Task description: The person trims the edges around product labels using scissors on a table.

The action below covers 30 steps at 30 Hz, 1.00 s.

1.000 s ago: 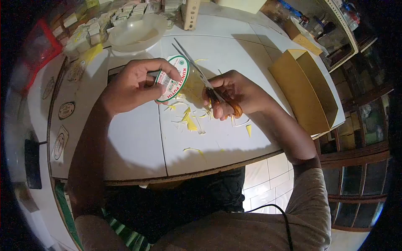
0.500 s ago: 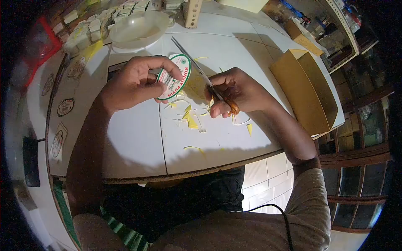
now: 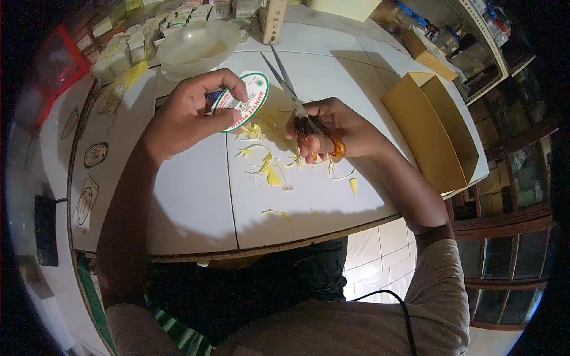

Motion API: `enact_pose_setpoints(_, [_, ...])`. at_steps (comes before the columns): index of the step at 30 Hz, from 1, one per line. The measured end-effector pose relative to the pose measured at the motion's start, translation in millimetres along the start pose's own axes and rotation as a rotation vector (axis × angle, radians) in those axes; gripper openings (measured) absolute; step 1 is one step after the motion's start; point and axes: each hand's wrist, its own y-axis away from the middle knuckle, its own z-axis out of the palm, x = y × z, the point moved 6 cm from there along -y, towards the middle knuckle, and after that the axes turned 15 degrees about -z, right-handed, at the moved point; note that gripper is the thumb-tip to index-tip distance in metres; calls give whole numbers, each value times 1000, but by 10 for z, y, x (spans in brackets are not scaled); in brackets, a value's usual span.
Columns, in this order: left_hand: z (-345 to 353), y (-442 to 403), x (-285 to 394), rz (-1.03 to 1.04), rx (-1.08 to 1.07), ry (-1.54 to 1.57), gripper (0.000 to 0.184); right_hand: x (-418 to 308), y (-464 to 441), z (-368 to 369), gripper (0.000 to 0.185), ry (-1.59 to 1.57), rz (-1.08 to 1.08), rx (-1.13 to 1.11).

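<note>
Between the thumb and fingers of my left hand (image 3: 193, 113) is an oval label (image 3: 254, 94), white with a green border, red lettering and a barcode. My right hand (image 3: 335, 127) grips a pair of scissors (image 3: 292, 90) by its orange-brown handles. The blades point up and away, parted in a narrow V, to the right of the label and apart from it. Thin white and yellow paper scraps (image 3: 270, 172) lie on the white tiled table (image 3: 190, 202) below both hands.
A translucent bowl (image 3: 199, 47) stands at the back left, near stacks of small packs (image 3: 136, 44). An open cardboard box (image 3: 424, 130) sits at the right. Oval labels (image 3: 95, 154) show along the left. A perforated metal post (image 3: 274, 21) rises at the back.
The scissors have opened; their blades were together before and now stand apart. My left hand has tilted the label and shifted it slightly up and left, away from the blades.
</note>
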Motion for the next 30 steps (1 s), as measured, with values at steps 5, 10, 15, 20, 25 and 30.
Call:
enact_pose_setpoints(5, [-38,-5,17,-16,-13,5,14,-27,3,5,47,32,7,-31])
enact_pose_setpoints(10, [-151,-13,7,-36,110,-30,12,14,13,11,44,30,19,-50])
enact_pose_setpoints(15, [-77,-1,48,-81,102,34,14,-45,22,42,40,17,27,-61])
enact_pose_setpoints(20, [-79,-14,12,-94,110,33,12,14,30,21,37,-2,31,-49])
enact_pose_setpoints(25, [-63,-20,10,-52,86,37,14,42,36,32,39,-24,83,-34])
enact_pose_setpoints(30, [-64,-25,-10,-50,107,42,16,-8,21,57,49,3,69,-44])
